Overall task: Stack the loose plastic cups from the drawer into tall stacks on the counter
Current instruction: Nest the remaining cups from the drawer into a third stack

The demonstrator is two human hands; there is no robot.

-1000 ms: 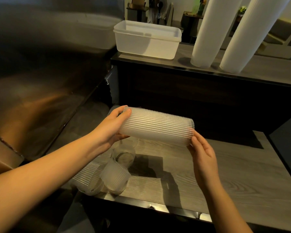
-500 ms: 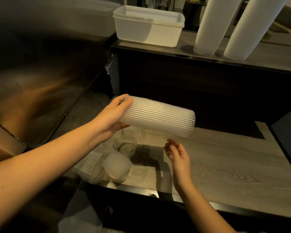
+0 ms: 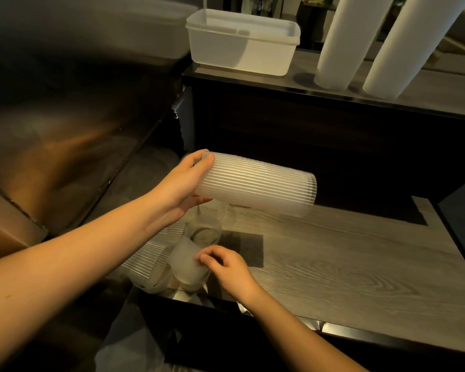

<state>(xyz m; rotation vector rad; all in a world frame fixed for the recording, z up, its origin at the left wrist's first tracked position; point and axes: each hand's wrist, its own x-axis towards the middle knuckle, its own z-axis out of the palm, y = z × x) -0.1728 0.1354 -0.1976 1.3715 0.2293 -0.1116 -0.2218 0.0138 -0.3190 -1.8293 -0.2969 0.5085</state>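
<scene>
Head view: left hand (image 3: pixel 184 183) has its grip wrapped round the closed end of a short nested stack (image 3: pixel 255 187) of ribbed translucent cups. It holds the stack sideways in the air, rims toward 3 o'clock, above the pull-out surface (image 3: pixel 346 264). Below, approx 7 o'clock, loose cups sit by that surface's front-left corner: a fallen stack (image 3: pixel 148 264), a clear cup (image 3: pixel 203 232) and a ribbed cup (image 3: pixel 184 267). Right hand (image 3: pixel 231 269) is on the ribbed cup w/ fingertips curled onto its wall; can't tell if the grip has closed. At 12 o'clock a white tub (image 3: pixel 242 44), then at 1 o'clock two tall stacks (image 3: pixel 341 41), all on the worktop (image 3: pixel 427 89). My read: cups v. light, thin-walled, flexy, a bit slick, though ribs help. Take the wall near the rim, gently, since a hard squeeze prob. buckles it, and nested ones may stick.
</scene>
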